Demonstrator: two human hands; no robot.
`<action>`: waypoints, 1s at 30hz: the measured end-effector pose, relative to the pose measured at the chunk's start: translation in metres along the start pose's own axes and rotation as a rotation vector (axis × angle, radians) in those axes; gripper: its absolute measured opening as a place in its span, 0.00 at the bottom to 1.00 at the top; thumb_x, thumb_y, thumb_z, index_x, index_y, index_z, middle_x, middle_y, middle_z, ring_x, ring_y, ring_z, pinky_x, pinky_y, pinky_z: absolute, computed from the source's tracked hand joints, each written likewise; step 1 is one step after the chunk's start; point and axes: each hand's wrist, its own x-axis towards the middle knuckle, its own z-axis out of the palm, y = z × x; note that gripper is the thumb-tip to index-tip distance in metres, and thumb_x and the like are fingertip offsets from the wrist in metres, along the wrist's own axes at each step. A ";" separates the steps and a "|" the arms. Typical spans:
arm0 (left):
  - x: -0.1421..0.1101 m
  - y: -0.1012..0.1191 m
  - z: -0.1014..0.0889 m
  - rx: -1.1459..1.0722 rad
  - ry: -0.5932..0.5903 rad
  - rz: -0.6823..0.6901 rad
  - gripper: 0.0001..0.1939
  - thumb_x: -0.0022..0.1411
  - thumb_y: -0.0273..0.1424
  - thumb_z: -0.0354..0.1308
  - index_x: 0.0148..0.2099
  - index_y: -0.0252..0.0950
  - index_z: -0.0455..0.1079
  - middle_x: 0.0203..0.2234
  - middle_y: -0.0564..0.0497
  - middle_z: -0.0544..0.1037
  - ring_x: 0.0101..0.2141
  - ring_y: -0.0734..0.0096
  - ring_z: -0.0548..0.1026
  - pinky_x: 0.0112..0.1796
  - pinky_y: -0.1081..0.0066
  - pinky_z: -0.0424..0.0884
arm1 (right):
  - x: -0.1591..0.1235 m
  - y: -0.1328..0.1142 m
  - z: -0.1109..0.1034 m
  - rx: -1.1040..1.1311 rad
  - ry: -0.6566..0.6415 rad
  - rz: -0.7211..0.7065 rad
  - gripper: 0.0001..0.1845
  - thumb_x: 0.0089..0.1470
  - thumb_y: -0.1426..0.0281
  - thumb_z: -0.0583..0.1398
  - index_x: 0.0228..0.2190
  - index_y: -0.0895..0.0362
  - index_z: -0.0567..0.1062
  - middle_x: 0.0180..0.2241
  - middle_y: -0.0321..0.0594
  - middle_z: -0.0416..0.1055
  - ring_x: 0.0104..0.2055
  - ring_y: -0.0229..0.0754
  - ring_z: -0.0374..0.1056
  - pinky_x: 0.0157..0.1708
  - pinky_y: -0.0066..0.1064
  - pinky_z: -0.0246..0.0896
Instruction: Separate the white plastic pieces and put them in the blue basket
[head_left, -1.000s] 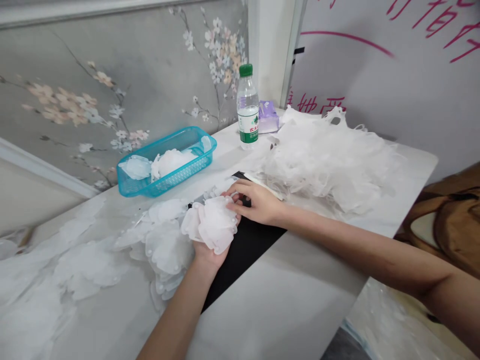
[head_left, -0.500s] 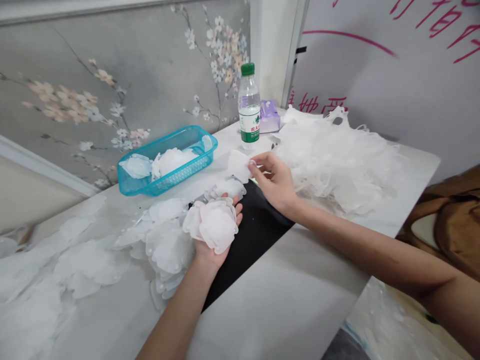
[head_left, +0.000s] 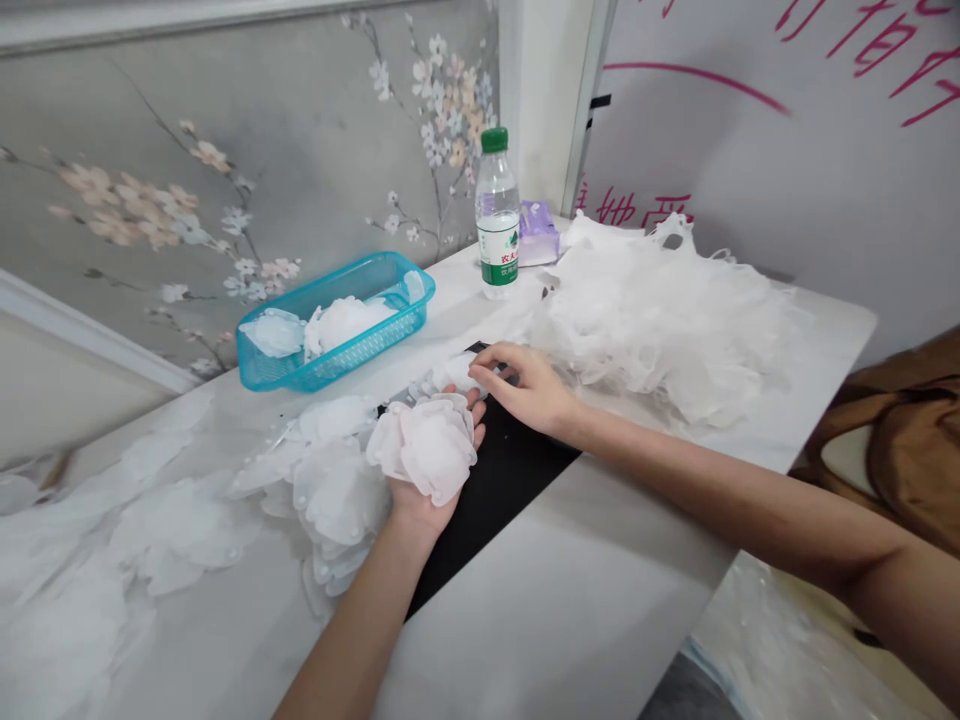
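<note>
My left hand (head_left: 424, 505) is turned palm up and holds a loose stack of thin white petal-shaped pieces (head_left: 431, 445). Its fingertips show past the stack's right edge. Just beyond them, my right hand (head_left: 525, 390) has thumb and forefinger pinched at the edge of a similar white petal-shaped piece (head_left: 456, 370). That piece lies among others at the far end of a black mat (head_left: 502, 480). How many pieces are between the right fingers cannot be made out. More white petal-shaped pieces (head_left: 337, 500) are heaped beside my left forearm.
A blue plastic basket (head_left: 360, 345) with white pieces stands by the wall. A green-capped water bottle (head_left: 497, 220) and a purple tissue pack (head_left: 538, 235) are behind the mat. A large tangle of white stringy material (head_left: 667, 320) covers the right rear of the white table (head_left: 555, 600).
My right hand went from the left hand's stack up with a single white piece toward the bottle, then down again to the pieces on the mat. The left hand stayed nearly still.
</note>
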 end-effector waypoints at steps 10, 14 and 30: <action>0.000 -0.001 0.005 -0.052 0.089 0.068 0.25 0.68 0.42 0.35 0.49 0.34 0.69 0.33 0.45 0.79 0.35 0.63 0.77 0.36 0.66 0.73 | -0.010 -0.003 0.003 -0.205 -0.301 -0.308 0.20 0.50 0.64 0.62 0.44 0.60 0.71 0.50 0.52 0.66 0.51 0.50 0.61 0.49 0.43 0.60; -0.001 -0.002 0.006 -0.058 0.009 0.037 0.27 0.68 0.44 0.36 0.48 0.32 0.69 0.34 0.44 0.79 0.37 0.62 0.77 0.45 0.61 0.71 | -0.008 -0.001 0.003 -0.196 -0.264 -0.264 0.14 0.54 0.67 0.59 0.42 0.59 0.71 0.47 0.50 0.67 0.48 0.48 0.62 0.48 0.43 0.61; -0.003 -0.003 0.009 0.057 0.035 -0.007 0.30 0.65 0.48 0.38 0.54 0.31 0.65 0.43 0.40 0.77 0.45 0.54 0.75 0.49 0.59 0.66 | 0.002 -0.003 -0.004 0.379 0.151 0.043 0.04 0.53 0.67 0.56 0.30 0.54 0.65 0.28 0.34 0.68 0.30 0.35 0.65 0.31 0.30 0.61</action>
